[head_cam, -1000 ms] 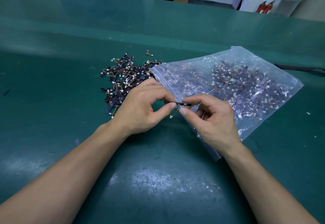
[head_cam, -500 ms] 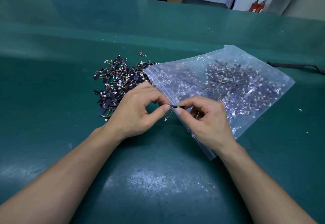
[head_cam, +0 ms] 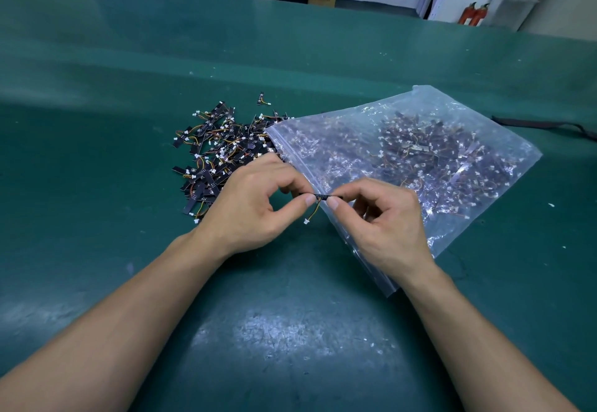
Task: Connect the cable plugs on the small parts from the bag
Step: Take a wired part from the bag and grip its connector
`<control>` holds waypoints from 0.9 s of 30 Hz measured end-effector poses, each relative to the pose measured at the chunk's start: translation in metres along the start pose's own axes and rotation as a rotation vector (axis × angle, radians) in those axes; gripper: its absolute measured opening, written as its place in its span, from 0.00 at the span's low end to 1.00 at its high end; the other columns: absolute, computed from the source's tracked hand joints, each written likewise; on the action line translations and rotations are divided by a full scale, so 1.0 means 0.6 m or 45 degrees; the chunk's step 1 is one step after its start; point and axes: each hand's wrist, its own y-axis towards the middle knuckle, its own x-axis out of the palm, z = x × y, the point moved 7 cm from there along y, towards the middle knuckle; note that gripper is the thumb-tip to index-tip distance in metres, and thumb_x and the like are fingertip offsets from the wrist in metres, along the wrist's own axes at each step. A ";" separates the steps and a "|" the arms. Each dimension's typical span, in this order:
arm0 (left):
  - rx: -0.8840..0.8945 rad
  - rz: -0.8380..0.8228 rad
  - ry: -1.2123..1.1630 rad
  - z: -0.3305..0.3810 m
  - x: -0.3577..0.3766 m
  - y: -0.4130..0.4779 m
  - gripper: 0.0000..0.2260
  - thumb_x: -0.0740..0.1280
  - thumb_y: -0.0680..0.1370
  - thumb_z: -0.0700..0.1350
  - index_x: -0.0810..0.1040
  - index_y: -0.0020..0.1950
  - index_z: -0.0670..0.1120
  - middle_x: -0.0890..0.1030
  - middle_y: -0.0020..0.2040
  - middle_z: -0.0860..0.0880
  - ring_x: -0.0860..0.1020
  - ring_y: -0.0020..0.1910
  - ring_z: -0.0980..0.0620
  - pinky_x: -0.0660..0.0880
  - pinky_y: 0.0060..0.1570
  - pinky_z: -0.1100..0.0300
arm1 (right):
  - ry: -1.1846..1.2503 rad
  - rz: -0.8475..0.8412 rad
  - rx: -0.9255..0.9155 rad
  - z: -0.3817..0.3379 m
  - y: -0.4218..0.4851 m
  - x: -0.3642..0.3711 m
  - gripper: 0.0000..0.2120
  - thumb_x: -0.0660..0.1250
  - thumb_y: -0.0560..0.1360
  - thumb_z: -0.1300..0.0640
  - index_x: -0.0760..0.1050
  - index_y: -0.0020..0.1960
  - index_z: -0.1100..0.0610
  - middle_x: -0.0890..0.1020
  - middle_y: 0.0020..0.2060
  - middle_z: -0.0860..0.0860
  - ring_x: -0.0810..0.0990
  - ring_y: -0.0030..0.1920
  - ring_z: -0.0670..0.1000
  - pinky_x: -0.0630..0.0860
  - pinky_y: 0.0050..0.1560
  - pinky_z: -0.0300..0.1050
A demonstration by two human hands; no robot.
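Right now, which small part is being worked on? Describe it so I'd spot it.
On the green table, find the clear bag, with a pile of parts to its left. At the bag's near edge, the left hand and right hand pinch one black strip between them. It alone is off the table, its white plug dangling on a wire.

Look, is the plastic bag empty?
No, quite full: many small black wired parts show through the clear plastic bag.
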 end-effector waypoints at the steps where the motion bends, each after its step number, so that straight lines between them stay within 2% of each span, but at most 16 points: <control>1: 0.007 0.010 0.010 0.001 -0.001 0.001 0.04 0.72 0.76 0.41 0.82 0.41 0.44 0.79 0.38 0.57 0.75 0.41 0.51 0.73 0.45 0.57 | 0.007 0.010 0.000 -0.001 -0.001 0.000 0.01 0.74 0.73 0.57 0.84 0.42 0.53 0.80 0.33 0.39 0.73 0.27 0.46 0.66 0.33 0.31; 6: 0.017 0.001 0.010 0.003 -0.001 0.000 0.03 0.72 0.75 0.40 0.82 0.41 0.44 0.80 0.37 0.55 0.75 0.42 0.52 0.74 0.44 0.58 | 0.009 -0.009 0.007 0.001 0.000 0.003 0.02 0.74 0.73 0.57 0.85 0.41 0.53 0.82 0.33 0.42 0.73 0.28 0.46 0.67 0.33 0.32; 11: -0.008 -0.036 -0.038 0.000 -0.001 -0.002 0.02 0.72 0.75 0.43 0.83 0.45 0.45 0.82 0.41 0.57 0.76 0.44 0.52 0.74 0.46 0.58 | -0.012 -0.028 -0.005 0.002 0.000 0.006 0.03 0.73 0.73 0.58 0.84 0.40 0.55 0.80 0.32 0.40 0.73 0.28 0.43 0.66 0.33 0.31; 17: 0.009 0.002 -0.002 0.003 -0.004 -0.001 0.03 0.72 0.75 0.40 0.82 0.41 0.44 0.80 0.37 0.56 0.74 0.40 0.51 0.73 0.43 0.57 | 0.009 0.005 0.029 0.001 -0.002 0.006 0.01 0.74 0.73 0.55 0.84 0.43 0.50 0.82 0.35 0.41 0.73 0.27 0.46 0.68 0.32 0.32; 20: 0.009 0.013 0.004 0.001 -0.005 0.000 0.04 0.72 0.75 0.40 0.82 0.41 0.44 0.80 0.37 0.56 0.74 0.40 0.51 0.73 0.43 0.58 | 0.018 -0.007 0.045 0.003 -0.002 0.008 0.01 0.74 0.73 0.55 0.85 0.44 0.52 0.82 0.35 0.40 0.74 0.28 0.47 0.68 0.32 0.33; 23: 0.001 -0.001 -0.012 0.001 -0.004 0.000 0.03 0.72 0.75 0.40 0.82 0.41 0.44 0.81 0.38 0.55 0.75 0.41 0.51 0.73 0.43 0.58 | -0.038 -0.013 -0.032 -0.007 -0.001 0.007 0.03 0.73 0.74 0.58 0.85 0.42 0.55 0.81 0.33 0.43 0.74 0.29 0.46 0.68 0.34 0.33; 27: -0.031 -0.035 -0.042 -0.002 -0.002 -0.001 0.02 0.71 0.75 0.42 0.83 0.44 0.45 0.81 0.40 0.57 0.76 0.43 0.51 0.73 0.45 0.59 | -0.057 0.004 -0.057 -0.011 -0.002 0.005 0.03 0.73 0.74 0.58 0.84 0.41 0.55 0.80 0.33 0.41 0.74 0.29 0.45 0.68 0.34 0.32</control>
